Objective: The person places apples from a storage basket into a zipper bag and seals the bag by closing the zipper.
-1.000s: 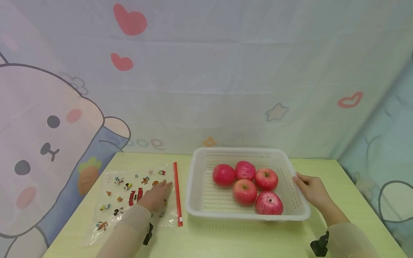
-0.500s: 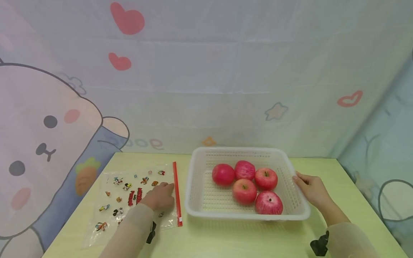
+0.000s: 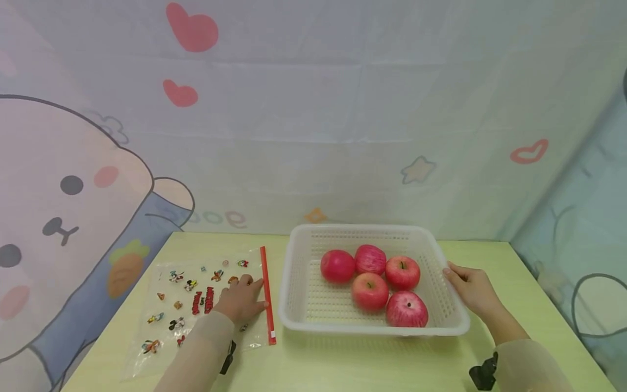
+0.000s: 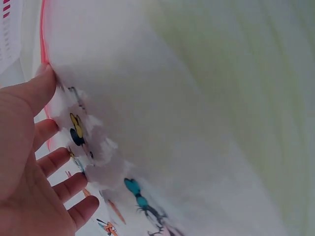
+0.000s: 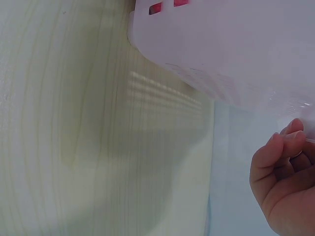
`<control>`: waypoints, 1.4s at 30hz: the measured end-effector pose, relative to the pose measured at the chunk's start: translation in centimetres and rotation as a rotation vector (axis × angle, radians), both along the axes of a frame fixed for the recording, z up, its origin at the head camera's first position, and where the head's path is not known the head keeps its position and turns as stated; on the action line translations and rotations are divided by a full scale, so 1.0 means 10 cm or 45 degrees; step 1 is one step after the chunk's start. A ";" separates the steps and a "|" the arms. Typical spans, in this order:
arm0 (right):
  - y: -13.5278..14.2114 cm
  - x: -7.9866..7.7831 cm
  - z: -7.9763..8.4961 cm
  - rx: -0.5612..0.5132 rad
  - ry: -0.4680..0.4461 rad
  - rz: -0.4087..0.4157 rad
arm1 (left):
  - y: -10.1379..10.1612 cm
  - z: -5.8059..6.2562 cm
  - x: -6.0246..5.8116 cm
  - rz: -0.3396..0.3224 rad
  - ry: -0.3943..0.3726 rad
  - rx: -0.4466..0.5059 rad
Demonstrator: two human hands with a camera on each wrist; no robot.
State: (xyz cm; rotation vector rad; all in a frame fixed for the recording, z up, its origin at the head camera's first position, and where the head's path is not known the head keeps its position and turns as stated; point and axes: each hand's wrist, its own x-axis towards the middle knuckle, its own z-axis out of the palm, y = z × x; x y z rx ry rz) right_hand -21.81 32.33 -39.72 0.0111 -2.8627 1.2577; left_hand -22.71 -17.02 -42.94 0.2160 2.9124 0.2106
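Observation:
A clear zip bag [image 3: 164,305] with small cartoon prints and a red zip strip [image 3: 267,294] lies flat at the left of the table. My left hand [image 3: 241,301] rests on it, fingers spread, the thumb at the red strip. In the left wrist view, the left hand [image 4: 37,157] touches the film with its fingertips. To the right stands a white plastic basket [image 3: 320,324] holding several red apples [image 3: 370,292]. My right hand [image 3: 472,288] grips its right rim. The right wrist view shows the right hand [image 5: 290,177] with curled fingers at the rim.
A pale wooden table [image 3: 323,367] bears both things, and a patterned cloth [image 3: 303,114] hangs behind it. A black wrist device [image 3: 484,373] sits by the right sleeve. The basket stands just right of the bag's red strip.
My left hand has shifted a little on the bag, and its thumb has spread out onto the red strip. The right hand and the basket hold their places.

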 end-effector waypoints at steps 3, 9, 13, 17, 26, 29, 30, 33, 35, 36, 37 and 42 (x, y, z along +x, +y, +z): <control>0.00 -0.01 0.00 -0.003 -0.006 0.000 | -0.01 -0.01 0.01 -0.007 0.018 0.013; 0.00 -0.01 -0.01 -0.003 0.001 0.000 | -0.02 -0.03 0.04 -0.019 0.073 0.048; 0.00 -0.01 -0.01 -0.001 0.010 -0.005 | -0.03 -0.06 0.03 -0.025 0.119 0.062; 0.01 -0.01 -0.01 0.001 0.007 -0.007 | -0.03 -0.09 0.01 -0.035 0.172 0.068; 0.00 -0.01 0.00 0.013 0.009 -0.005 | -0.01 -0.16 -0.03 -0.088 0.279 0.088; 0.00 -0.01 -0.01 0.008 0.008 -0.004 | 0.00 -0.18 -0.03 -0.068 0.278 0.110; 0.00 -0.01 -0.01 0.004 0.008 -0.004 | -0.01 -0.18 -0.03 -0.062 0.276 0.113; 0.00 -0.01 -0.01 0.004 0.008 -0.004 | -0.01 -0.18 -0.03 -0.049 0.274 0.129; 0.00 -0.01 -0.01 0.005 0.009 -0.004 | -0.01 -0.17 -0.02 -0.046 0.281 0.145; 0.00 -0.01 -0.01 0.004 0.009 -0.005 | -0.01 -0.16 -0.02 -0.040 0.279 0.154; 0.00 -0.01 -0.01 0.004 0.009 -0.005 | -0.01 -0.16 -0.02 -0.035 0.277 0.163; 0.00 -0.01 -0.02 -0.012 -0.002 -0.004 | -0.02 -0.14 -0.03 -0.013 0.276 0.194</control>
